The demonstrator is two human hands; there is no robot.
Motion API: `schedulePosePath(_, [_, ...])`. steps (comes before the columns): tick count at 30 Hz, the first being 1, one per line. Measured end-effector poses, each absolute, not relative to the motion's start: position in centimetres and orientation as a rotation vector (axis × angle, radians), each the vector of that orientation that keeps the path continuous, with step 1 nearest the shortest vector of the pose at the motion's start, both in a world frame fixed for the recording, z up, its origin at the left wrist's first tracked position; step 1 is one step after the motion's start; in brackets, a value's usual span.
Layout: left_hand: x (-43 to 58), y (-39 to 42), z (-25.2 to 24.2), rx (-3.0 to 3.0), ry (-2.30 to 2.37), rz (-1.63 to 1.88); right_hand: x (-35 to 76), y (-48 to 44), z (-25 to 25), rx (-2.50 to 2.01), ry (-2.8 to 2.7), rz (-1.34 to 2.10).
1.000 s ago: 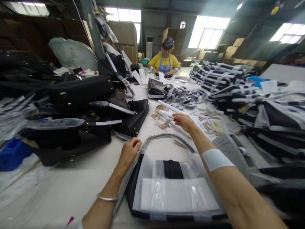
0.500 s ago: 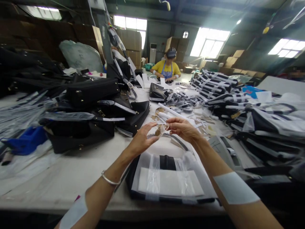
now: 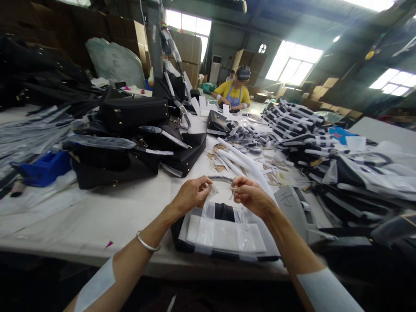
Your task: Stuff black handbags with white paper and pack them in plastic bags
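Note:
In front of me a black handbag (image 3: 177, 240) lies on the table, its front covered by white wrapping (image 3: 224, 236) held with clear tape. Its grey-wrapped handle (image 3: 220, 177) arches up behind my fingers. My left hand (image 3: 194, 193) is closed in a pinch on a small clear plastic piece (image 3: 213, 189), with a bit of brown beneath it. Across a short gap, my right hand (image 3: 251, 196) pinches a thin pale cord (image 3: 233, 190), whose ends stick out. Both hands are just above the bag's top.
Black handbags (image 3: 139, 117) are piled at the left, near a blue bin (image 3: 47, 169). Wrapped bags (image 3: 292, 123) are stacked at the right. A grey box (image 3: 294, 206) stands beside my right forearm. Paper scraps (image 3: 221, 162) litter the middle. A co-worker (image 3: 232, 93) sits across the table.
My left fingers have closed from a spread pose, and the plastic piece is now in them. My hands have moved slightly apart and lower. The camera view has shifted a little.

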State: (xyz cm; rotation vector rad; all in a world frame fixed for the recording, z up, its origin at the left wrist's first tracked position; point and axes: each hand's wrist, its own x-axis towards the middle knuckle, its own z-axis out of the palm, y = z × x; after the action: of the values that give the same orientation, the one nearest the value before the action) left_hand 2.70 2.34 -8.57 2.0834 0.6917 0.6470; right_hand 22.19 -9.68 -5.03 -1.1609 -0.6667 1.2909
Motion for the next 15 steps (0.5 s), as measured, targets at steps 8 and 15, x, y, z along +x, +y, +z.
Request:
schedulePosePath(8, [1.6, 2.3, -7.7, 2.368, 0.747, 0.712, 21.7, -11.8, -7.0, -1.263, -0.792, 1.563])
schedulePosePath(15, [2.1, 1.6, -8.0, 2.405, 0.691, 0.612, 20.4, -13.1, -7.9, -1.213, -0.847, 1.628])
